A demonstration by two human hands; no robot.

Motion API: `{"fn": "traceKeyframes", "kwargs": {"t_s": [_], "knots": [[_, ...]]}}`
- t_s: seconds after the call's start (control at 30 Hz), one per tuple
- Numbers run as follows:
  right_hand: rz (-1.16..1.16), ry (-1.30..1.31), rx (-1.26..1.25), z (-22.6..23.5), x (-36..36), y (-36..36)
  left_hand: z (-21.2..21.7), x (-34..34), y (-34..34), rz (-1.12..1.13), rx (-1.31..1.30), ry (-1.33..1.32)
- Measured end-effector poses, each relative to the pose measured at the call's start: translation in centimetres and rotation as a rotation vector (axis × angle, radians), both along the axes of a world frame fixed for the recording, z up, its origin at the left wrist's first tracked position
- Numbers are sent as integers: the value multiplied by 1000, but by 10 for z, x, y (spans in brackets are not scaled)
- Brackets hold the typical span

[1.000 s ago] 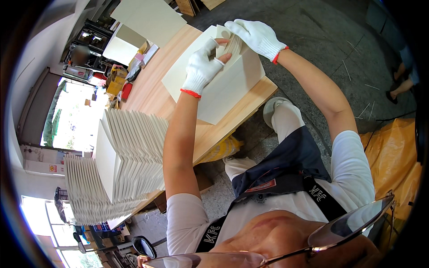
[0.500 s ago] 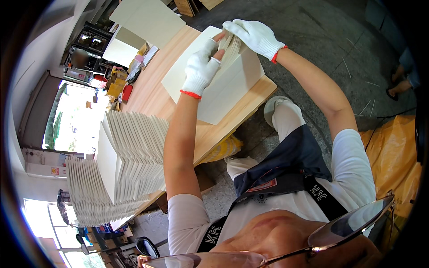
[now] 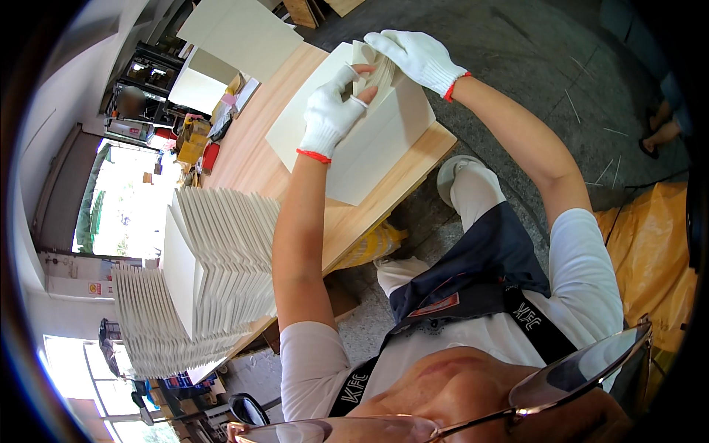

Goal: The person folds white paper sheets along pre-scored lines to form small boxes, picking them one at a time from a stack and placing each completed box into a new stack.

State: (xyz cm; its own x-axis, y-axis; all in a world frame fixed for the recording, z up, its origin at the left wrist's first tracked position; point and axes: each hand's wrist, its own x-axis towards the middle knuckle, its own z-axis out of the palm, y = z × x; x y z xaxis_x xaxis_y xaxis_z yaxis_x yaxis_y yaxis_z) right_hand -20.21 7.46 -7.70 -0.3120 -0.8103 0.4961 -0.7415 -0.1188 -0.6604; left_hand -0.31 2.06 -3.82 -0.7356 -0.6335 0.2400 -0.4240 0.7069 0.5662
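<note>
A stack of off-white paper sheets (image 3: 380,136) lies on the wooden table, its far edges bent up and fanned. My right hand (image 3: 419,59), in a white knit glove with a red cuff, grips the raised sheets from the far right side. My left hand (image 3: 332,114) wears a similar glove with the thumb and forefinger tips bare. It rests over the left part of the stack, thumb and forefinger spread apart beside the fanned edges. The undersides of my right fingers are hidden behind the paper.
Tall piles of folded off-white sheets (image 3: 229,258) stand at the near left of the wooden table (image 3: 255,140). More large boards (image 3: 240,37) lie at its far end, near small boxes (image 3: 193,140). An orange-yellow cover (image 3: 650,258) hangs at the right. Another person's feet (image 3: 653,144) show at far right.
My left forefinger and thumb have shifted slightly right along the sheet edges. A few sheet corners now stand up between my hands. My right hand has moved slightly left.
</note>
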Motion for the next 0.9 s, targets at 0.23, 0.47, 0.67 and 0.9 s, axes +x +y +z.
{"fn": "traceKeyframes", "kwargs": {"t_s": [0.23,0.47,0.67,0.9], "knots": [[2,-27,-12,6,5,0,1,0,6,-17,-123,68],[-15,-69,-43,0,4,-1,7,-3,13,32,-142,-104],[-12,-81,34,3,2,1,4,-3,10,-3,-51,3],[-124,119,46,0,-12,18,4,-1,14,-21,-219,7]]}}
